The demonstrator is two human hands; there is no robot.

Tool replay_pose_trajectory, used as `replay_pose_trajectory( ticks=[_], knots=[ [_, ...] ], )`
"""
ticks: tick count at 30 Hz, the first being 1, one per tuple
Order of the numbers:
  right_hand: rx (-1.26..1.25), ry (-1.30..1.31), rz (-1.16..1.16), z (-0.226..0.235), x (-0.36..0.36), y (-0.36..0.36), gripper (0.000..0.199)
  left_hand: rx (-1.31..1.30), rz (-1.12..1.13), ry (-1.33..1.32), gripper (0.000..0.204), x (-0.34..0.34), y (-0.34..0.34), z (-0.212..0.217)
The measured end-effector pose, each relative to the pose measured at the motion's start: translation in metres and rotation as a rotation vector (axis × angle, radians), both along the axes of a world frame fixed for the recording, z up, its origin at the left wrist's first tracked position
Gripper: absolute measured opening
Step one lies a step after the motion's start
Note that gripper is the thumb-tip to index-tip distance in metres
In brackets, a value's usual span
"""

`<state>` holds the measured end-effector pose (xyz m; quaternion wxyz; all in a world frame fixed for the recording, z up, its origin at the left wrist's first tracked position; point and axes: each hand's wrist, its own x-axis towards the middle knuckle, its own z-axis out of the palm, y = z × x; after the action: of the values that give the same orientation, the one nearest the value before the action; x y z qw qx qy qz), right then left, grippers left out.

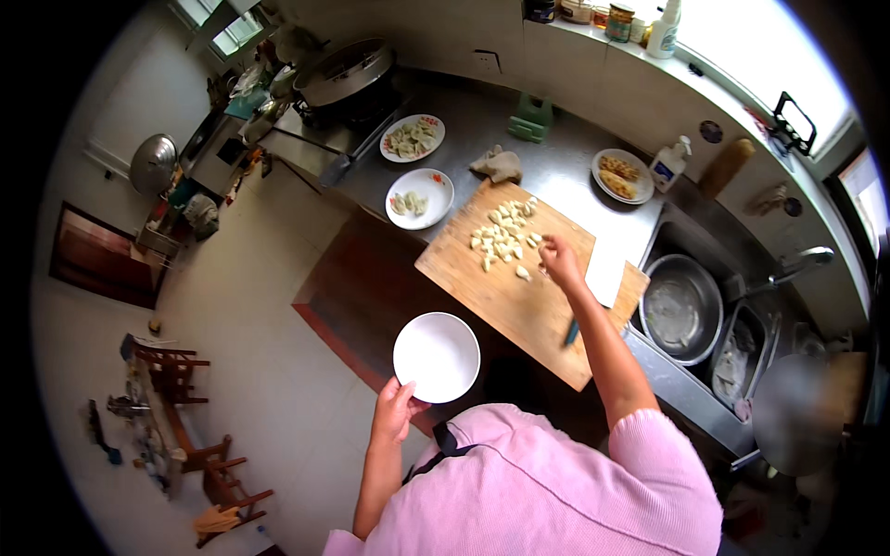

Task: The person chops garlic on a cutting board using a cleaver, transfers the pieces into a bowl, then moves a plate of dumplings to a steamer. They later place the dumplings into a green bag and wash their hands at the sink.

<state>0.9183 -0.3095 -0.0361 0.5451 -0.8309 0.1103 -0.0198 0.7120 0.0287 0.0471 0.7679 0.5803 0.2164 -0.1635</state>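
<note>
My left hand [394, 410] grips the rim of a white bowl [438, 357], held off the near side of the counter with its inside facing up. Nothing shows inside it. On the wooden cutting board [501, 310] lies a loose heap of pale yellow pieces [501, 236] that look like peeled garlic cloves. At the heap's right side is my right hand [559, 259], its fingers curled together over the board; what they hold, if anything, is hidden. A knife with a broad, bright blade [607, 269] and a blue handle [571, 332] lies partly under my right forearm.
Plates of dumplings [413, 139] [419, 198] stand left of the board, a beige cloth [498, 165] behind it. Back right are a plate of food [622, 176] and a pump bottle [669, 164]. The sink at right holds a metal basin [681, 309].
</note>
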Motion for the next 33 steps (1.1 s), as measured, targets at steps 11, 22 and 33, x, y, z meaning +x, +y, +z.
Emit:
replay_pose_trajectory(
  ticks=[11, 22, 33],
  knots=[
    [-0.418, 0.000, 0.071, -0.038, 0.129, -0.002, 0.036, 0.035, 0.087, 0.128, 0.024, 0.134, -0.034, 0.010],
    [-0.496, -0.584, -0.529, 0.193, 0.202, -0.220, 0.040, 0.066, -0.160, 0.114, 0.027, 0.294, -0.086, -0.027],
    [0.195, -0.383, -0.450, 0.223, 0.224, -0.269, 0.042, 0.083, -0.287, 0.231, 0.029, 0.359, -0.106, -0.068]
  ],
)
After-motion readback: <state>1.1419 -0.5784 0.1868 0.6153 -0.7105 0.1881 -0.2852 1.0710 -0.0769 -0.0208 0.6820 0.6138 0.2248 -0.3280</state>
